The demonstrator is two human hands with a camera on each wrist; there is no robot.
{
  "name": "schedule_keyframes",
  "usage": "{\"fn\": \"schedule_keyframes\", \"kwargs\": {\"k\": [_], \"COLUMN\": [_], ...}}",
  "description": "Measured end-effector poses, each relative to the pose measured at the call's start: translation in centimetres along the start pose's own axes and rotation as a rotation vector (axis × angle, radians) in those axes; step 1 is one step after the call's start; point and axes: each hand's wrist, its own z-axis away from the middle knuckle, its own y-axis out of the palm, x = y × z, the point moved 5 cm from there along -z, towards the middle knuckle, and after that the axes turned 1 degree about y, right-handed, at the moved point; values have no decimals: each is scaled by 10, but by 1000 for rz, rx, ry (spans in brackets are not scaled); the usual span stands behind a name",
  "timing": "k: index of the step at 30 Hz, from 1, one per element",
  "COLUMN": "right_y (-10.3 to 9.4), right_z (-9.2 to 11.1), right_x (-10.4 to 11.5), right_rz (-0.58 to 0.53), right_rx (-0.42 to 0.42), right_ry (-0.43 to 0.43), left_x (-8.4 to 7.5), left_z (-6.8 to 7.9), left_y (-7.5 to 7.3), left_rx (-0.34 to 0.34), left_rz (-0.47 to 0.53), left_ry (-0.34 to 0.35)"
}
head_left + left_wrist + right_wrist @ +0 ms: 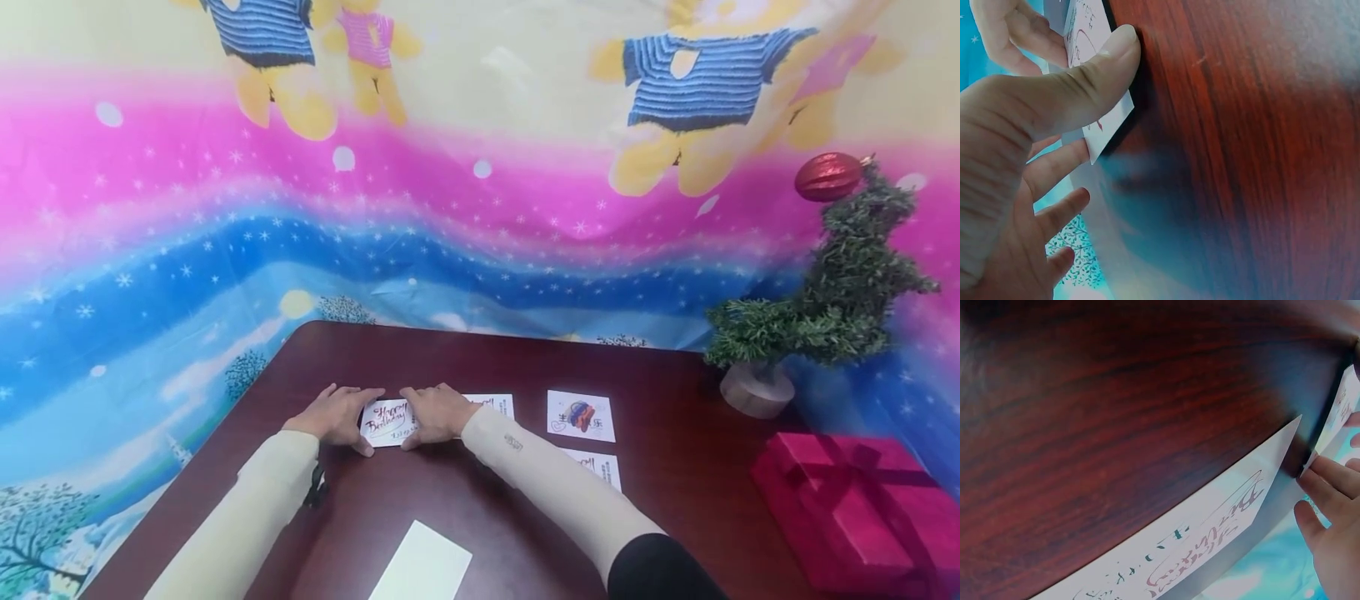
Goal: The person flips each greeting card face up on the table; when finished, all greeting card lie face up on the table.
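A white card with red "Happy Birthday" lettering [384, 423] lies near the back of the dark wooden table, between both hands. My left hand [339, 415] grips its left end, the thumb [1113, 53] over the near edge and the index finger at the far edge; the other fingers are spread. At the right end, my right hand [438, 414] holds the card the same way, fingertips [1316, 475] at its far corner. A second lettered card [1210, 531] lies just right of the held one, partly hidden by the right hand and wrist in the head view.
Farther right lie a card with a colourful picture [581, 417] and another lettered card [600, 467], partly behind the right forearm. A blank white card [423, 558] lies at the front. A small tree [810, 308] and a red gift box [862, 500] stand at the right.
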Motion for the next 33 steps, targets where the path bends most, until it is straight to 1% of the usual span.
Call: {"fn": "schedule_keyframes", "kwargs": {"k": [5, 9, 13, 17, 19, 23, 24, 27, 29, 30, 31, 33], "right_y": [-4, -6, -6, -7, -9, -17, -19, -22, -21, -21, -20, -18], "right_z": [1, 5, 9, 13, 16, 21, 23, 32, 40, 44, 49, 58], "right_x": [-1, -2, -5, -9, -11, -16, -18, -20, -19, -18, -16, -14], "right_rz": [34, 78, 99, 99, 84, 18, 4, -21, -17, -9, -5, 3], "right_rx": [0, 9, 7, 2, -12, -53, -62, -69, -65, -65, -59, -48], "right_ry": [8, 9, 10, 9, 7, 12, 13, -1, -34, -54, -74, -114], "left_x": [0, -2, -2, -2, -2, -4, -5, -12, -21, -28, -36, -57], "left_z": [-1, 0, 1, 1, 1, 5, 6, 13, 20, 24, 29, 40], "left_y": [-3, -2, -1, 0, 0, -2, -3, -3, -1, 0, 2, 5], "left_rx": [8, 21, 35, 28, 11, -30, -46, -109, -158, -187, -212, -250], "left_rz": [-5, 22, 47, 68, 92, 136, 134, 110, 71, 50, 24, -49], "left_ry": [-17, -21, -26, -12, 2, 32, 38, 24, 34, 52, 76, 164]}}
